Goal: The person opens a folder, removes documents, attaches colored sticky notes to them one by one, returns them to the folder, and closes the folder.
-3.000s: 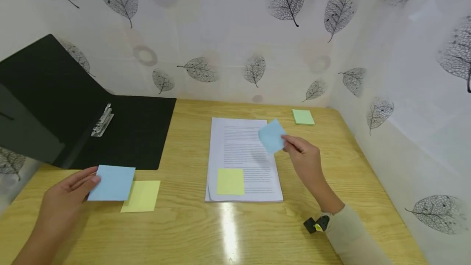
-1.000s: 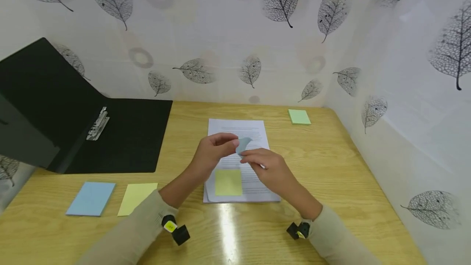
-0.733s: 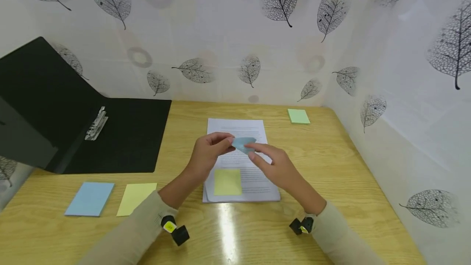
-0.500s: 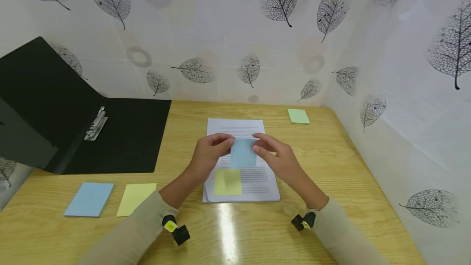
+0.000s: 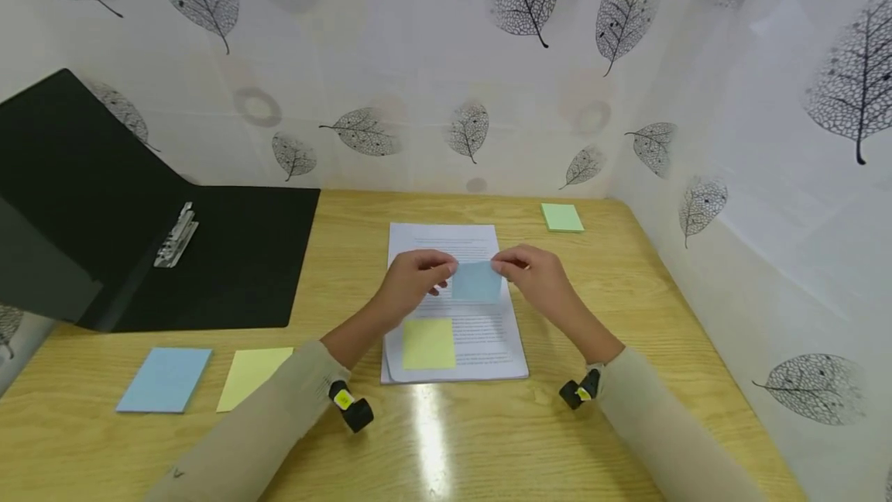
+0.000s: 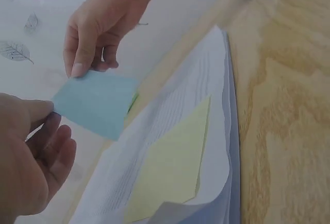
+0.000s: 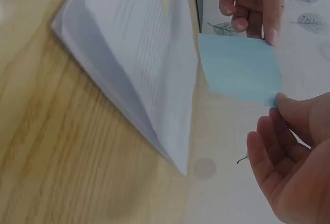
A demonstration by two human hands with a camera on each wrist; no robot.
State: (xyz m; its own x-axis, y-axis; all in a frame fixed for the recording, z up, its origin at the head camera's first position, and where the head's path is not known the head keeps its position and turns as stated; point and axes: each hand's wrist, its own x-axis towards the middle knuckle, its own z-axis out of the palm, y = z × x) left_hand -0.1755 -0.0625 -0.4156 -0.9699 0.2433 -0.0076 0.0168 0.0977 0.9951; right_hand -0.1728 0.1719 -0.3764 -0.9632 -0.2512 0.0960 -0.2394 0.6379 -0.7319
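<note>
A single blue sticky note [image 5: 477, 283] is stretched between both hands, raised over a stack of printed paper [image 5: 488, 339]. My left hand [image 5: 416, 283] pinches its upper left corner between thumb and forefinger. At the upper right corner, my right hand [image 5: 535, 273] pinches it the same way. Both wrist views show the blue note [image 6: 98, 103] [image 7: 240, 68] apart from the pages, its lower edge hanging loose. On the lower left of the top sheet lies a yellow sticky note [image 5: 428, 344].
Left of the paper, a blue sticky note pad [image 5: 164, 379] and a yellow pad [image 5: 252, 374] lie on the wooden table [image 5: 348, 254]. Behind them an open black binder [image 5: 244, 254] with a metal clip [image 5: 176, 235] leans against the wall. A green pad [image 5: 561, 217] sits at the back right.
My left hand has put the blue pad down on the table and come to the note. The right hand has regripped it at the upper right corner, and the note now hangs flat.
</note>
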